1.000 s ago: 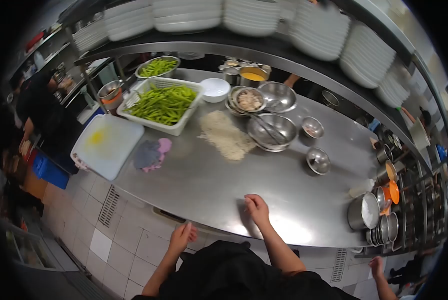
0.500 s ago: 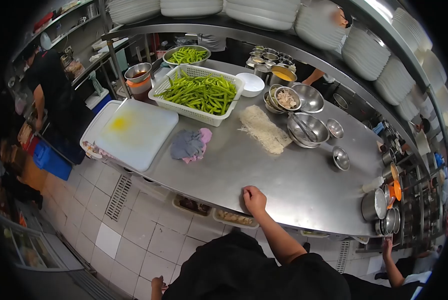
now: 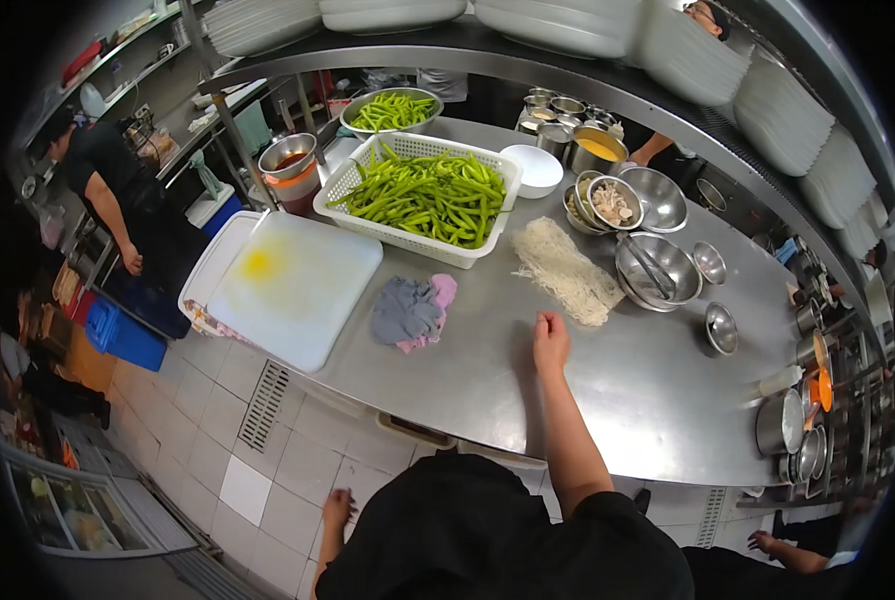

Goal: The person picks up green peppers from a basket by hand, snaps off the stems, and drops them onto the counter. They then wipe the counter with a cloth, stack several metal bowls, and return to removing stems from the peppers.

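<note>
My right hand is over the steel table, closed into a loose fist with nothing visible in it. Just beyond it is a pale pile of thin noodles. To its left lies a crumpled grey and pink cloth, apart from my hand. My left hand hangs low beside my body, over the floor, fingers loosely bent and apart, holding nothing I can see. A white basket of long green peppers stands behind the cloth.
A white cutting board with a yellow stain lies at left. Metal bowls, one with tongs-like utensil, stand at right. Stacked plates fill the shelf above. A person stands at left; another person's hand shows lower right.
My right hand has moved forward from the table's near edge toward the noodles. My left hand has risen slightly. The view has shifted, and the person at left has moved their arm.
</note>
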A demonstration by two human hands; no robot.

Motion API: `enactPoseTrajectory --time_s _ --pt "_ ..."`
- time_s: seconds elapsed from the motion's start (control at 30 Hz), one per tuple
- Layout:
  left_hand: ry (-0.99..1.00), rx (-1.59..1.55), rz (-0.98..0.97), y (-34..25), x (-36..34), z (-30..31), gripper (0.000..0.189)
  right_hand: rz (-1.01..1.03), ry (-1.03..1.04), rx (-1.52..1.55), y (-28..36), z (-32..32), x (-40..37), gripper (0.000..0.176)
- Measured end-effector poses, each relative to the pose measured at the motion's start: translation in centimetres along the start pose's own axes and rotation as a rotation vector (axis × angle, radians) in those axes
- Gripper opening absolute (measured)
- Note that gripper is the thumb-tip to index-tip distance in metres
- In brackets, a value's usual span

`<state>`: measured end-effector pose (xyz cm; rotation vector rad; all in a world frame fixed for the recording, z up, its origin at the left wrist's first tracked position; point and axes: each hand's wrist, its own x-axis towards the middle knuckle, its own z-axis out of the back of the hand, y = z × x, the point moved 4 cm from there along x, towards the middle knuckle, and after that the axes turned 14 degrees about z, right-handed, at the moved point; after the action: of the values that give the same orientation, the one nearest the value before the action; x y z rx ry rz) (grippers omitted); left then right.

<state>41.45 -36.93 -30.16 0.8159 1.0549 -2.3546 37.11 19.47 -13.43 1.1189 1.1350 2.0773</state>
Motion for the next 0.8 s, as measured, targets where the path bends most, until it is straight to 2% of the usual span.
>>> enactPoseTrajectory --time_s 0.03,0.07,0.13,0.17,0.2,0.27,0.33,0.43,0.5,0.53,0.57,0.63,0.67,0.73,0.8 --pt "-0.016 -0.138 0.014 0.9 4.4 0.8 0.029 -0.014 -0.005 -0.034 -1.0 -0.6 0.5 0.017" --pt "-0.105 -0.189 -0.058 -1.8 5.5 2.8 0.029 -0.018 -0.006 -0.035 -1.5 -1.1 0.6 0.017" --pt "-0.283 -0.294 -0.231 -9.5 4.8 7.2 0.027 0.188 0.027 -0.327 -1.3 -2.2 0.3 0.014" --pt "-0.382 -0.379 -0.356 -12.4 5.5 9.0 0.027 0.180 0.030 -0.329 -1.4 -2.5 0.4 0.014" --pt "-0.431 -0.302 -0.349 -17.1 3.6 10.9 0.028 0.205 0.046 -0.329 -1.0 -2.4 0.3 0.013" --pt "-0.534 -0.317 -0.490 -24.5 2.4 13.1 0.029 0.220 0.057 -0.339 -0.6 -2.2 0.3 0.012" --pt "-0.498 -0.301 -0.596 -30.4 3.3 14.4 0.031 0.177 0.062 -0.276 -0.8 -2.0 0.3 0.012" --pt "-0.423 -0.330 -0.605 -37.5 5.1 14.6 0.032 0.188 0.073 -0.276 -0.6 -2.0 0.3 0.012" --pt "-0.693 -0.009 -0.787 -41.2 7.2 15.4 0.034 0.166 0.063 -0.269 -0.5 -1.8 0.3 0.011" --pt "-0.643 0.104 -0.697 -42.1 9.3 15.7 0.041 0.187 0.062 -0.269 -0.4 -1.8 0.2 0.011" --pt "-0.632 0.108 -0.717 -42.6 11.0 15.6 0.041 0.209 0.064 -0.270 -0.2 -1.7 0.2 0.010" --pt "-0.865 0.490 -0.548 -42.1 13.8 14.8 0.054 0.217 0.045 -0.273 -0.2 -1.6 0.1 0.010" --pt "-0.860 0.488 -0.564 -41.6 14.2 14.2 0.054 0.227 0.048 -0.285 -0.3 -1.7 0.0 0.010" --pt "-0.850 0.581 -0.355 -40.8 14.3 12.7 0.062 0.234 0.040 -0.305 -0.5 -1.8 0.4 0.010" --pt "-0.831 0.568 -0.381 -41.1 14.2 12.7 0.061 0.242 0.034 -0.303 -0.3 -1.8 0.1 0.010"
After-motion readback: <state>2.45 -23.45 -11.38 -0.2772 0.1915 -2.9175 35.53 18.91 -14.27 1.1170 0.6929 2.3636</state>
